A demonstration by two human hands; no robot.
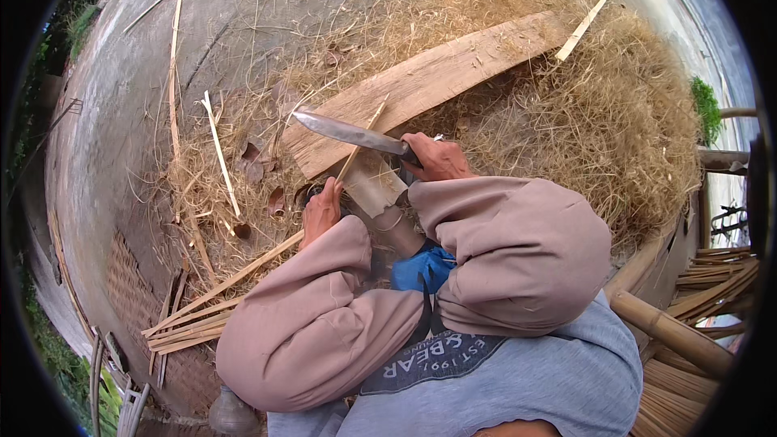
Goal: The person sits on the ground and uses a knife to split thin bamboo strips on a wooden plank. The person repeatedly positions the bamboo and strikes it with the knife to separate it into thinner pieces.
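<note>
My right hand point(441, 159) is closed around the dark handle of a large knife point(348, 131), whose broad metal blade points left. The blade lies across a thin bamboo strip point(370, 131). My left hand point(322, 209) has its fingers closed on the strip's lower end, which slants up and to the right under the blade. Just below the knife, between my hands, is a short, pale brown split piece point(372, 186) of bamboo or wood. A long wooden plank point(453, 77) lies beyond the blade. My bent knees hide both forearms.
Curly shavings point(623, 105) pile up at the right and around the plank. Several long bamboo strips point(194, 330) lie by my left knee, and loose strips point(218, 154) are on the concrete floor. Blue cloth point(425, 267) sits between my knees. A bamboo pole point(672, 336) is at the lower right.
</note>
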